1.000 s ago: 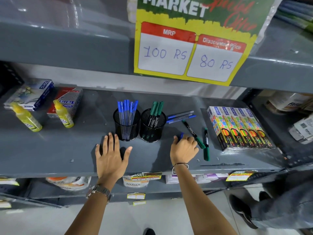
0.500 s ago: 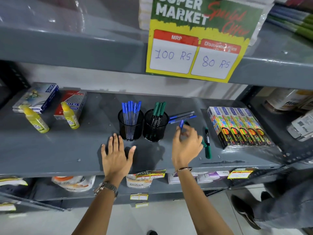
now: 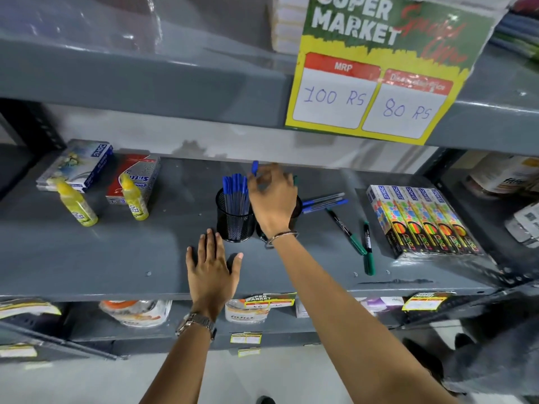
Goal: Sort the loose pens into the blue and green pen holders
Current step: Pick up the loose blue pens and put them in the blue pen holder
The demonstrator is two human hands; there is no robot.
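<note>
Two black mesh holders stand mid-shelf. The left holder (image 3: pixel 234 221) is full of blue pens (image 3: pixel 235 189). The right holder (image 3: pixel 295 212) is mostly hidden behind my right hand (image 3: pixel 271 196), which hovers over the two holders, shut on a blue pen (image 3: pixel 254 167) whose cap sticks up above my fingers. My left hand (image 3: pixel 211 263) lies flat and open on the shelf just in front of the left holder. To the right lie loose blue pens (image 3: pixel 325 202) and two green-capped markers (image 3: pixel 347 232) (image 3: pixel 368 248).
Grey metal shelf (image 3: pixel 116 258) with two yellow glue bottles (image 3: pixel 76 206) (image 3: pixel 134 199) and two boxes (image 3: pixel 76 164) at left, colourful neon packs (image 3: pixel 423 221) at right. A price sign (image 3: pixel 376 83) hangs from the shelf above. A person's dark shoes (image 3: pixel 423 354) are at lower right.
My right hand picked a blue pen off the shelf and carried it left and up, from beside the markers to above the holders. My left hand stayed flat.
</note>
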